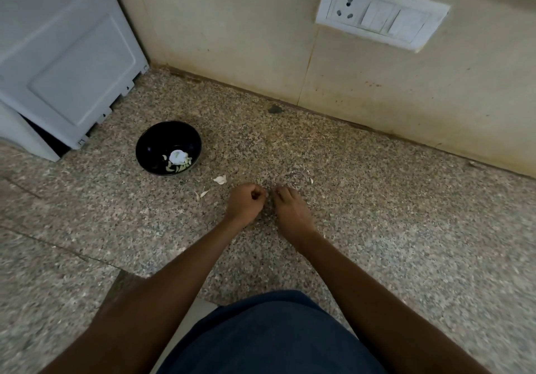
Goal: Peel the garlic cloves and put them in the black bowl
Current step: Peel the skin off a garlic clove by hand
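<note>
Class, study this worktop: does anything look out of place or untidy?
Yes: garlic skin scraps lie loose on the counter beside the black bowl, and the wall socket plate looks grimy.

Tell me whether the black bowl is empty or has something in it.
Not empty. The bowl stands upright on the counter and holds pale garlic pieces at its bottom; whether they are all peeled cloves is too small to tell.

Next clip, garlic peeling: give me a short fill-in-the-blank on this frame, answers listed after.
1. The peeled cloves lie in a bowl coloured ____.
2. The bowl stands on the person's ____ side.
3. The left hand and right hand are over the ____.
4. The socket is on the ____.

Answers: black; left; counter; wall
</note>
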